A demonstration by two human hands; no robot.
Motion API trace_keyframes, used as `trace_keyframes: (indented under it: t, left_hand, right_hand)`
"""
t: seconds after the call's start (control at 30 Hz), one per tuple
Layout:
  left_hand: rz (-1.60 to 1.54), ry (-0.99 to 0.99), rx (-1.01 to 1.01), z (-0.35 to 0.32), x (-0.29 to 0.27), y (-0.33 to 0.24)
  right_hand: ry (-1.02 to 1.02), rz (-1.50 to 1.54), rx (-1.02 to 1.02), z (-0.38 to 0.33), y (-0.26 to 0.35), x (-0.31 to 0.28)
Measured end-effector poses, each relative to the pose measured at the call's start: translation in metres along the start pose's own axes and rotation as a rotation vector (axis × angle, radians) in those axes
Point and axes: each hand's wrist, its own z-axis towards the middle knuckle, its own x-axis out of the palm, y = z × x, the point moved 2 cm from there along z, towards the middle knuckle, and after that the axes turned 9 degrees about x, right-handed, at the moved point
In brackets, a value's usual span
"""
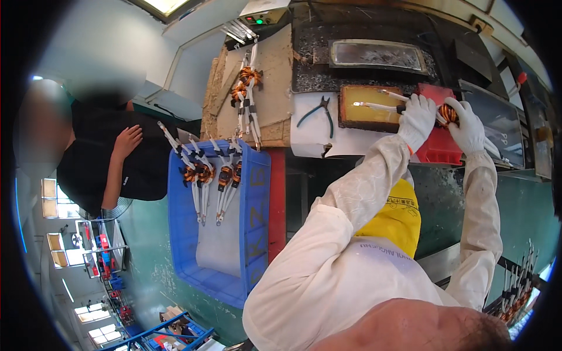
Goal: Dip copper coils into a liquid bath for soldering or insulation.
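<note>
Clamping copper-wound coil (448, 112), left hand (417, 120), right hand (468, 126), both grips closed, white gloves

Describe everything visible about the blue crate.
The blue crate is a rectangular open-topped bin that looks like plastic, with pale markings on its outer wall. It sits left of the person's white sleeve, beside a cardboard sheet. Several copper-wound coils with white-sleeved leads lie along one rim, and a pale sheet lines its bottom.

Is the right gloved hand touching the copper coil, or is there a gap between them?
Touching. In the head view the right hand closes around the copper coil, with no gap visible; the left hand grips it from the other side.
</note>
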Motion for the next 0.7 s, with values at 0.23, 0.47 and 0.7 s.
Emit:
trace_keyframes:
  t: [0.23, 0.47, 0.7]
  left_hand:
    - [0.017, -0.020, 0.023, 0.005, 0.000, -0.008]
    - [0.078, -0.018, 0.053, 0.006, 0.002, -0.006]
    - [0.096, 0.140, 0.062, 0.009, 0.009, -0.018]
  right_hand:
    - [0.061, 0.150, 0.141, -0.014, -0.010, 0.002]
    - [0.048, 0.180, 0.130, -0.015, -0.012, 0.005]
    - [0.079, 0.336, -0.015, -0.013, -0.043, 0.022]
